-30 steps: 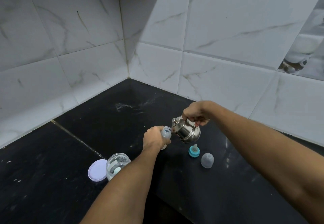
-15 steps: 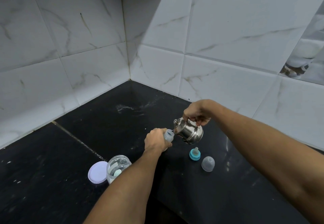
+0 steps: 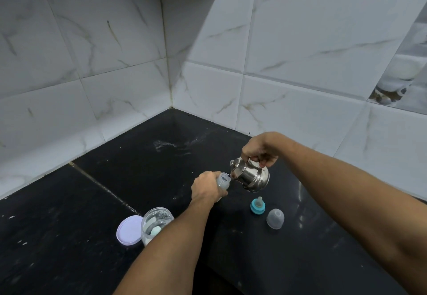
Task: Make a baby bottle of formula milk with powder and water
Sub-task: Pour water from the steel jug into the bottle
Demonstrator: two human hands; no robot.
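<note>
So the left hand point(image 3: 206, 187) is wrapped round the little clear baby bottle point(image 3: 223, 180), fingers curled about its body, holding it just above the black counter point(image 3: 69, 237) with the open mouth tilted toward the right; the right hand point(image 3: 258, 150) grips the handle of a small steel kettle point(image 3: 251, 175) from above, fist closed on it. The kettle is tipped over to the left, lid knob pointing left too, and its spout sits right at the bottle's rim, touching or as good as; can't tell whether any water is actually running, it's too small to make out.

The rest of the bottle bits are down on the counter below the kettle: the teal screw ring with the teat point(image 3: 257, 205) standing upright, and just to the right of it the clear dome cap point(image 3: 275, 218), lying apart from the ring.

Over by the left forearm there's a clear plastic jar point(image 3: 156, 222), open, partly hidden behind the arm, with a pale green scoop point(image 3: 155, 230) inside; its lilac lid point(image 3: 129, 230) lies flat right beside it, touching the jar's left side.

Farther back toward the corner there's a whitish smear point(image 3: 171, 144) on the counter; white marbled tiles point(image 3: 300, 40) all round.
</note>
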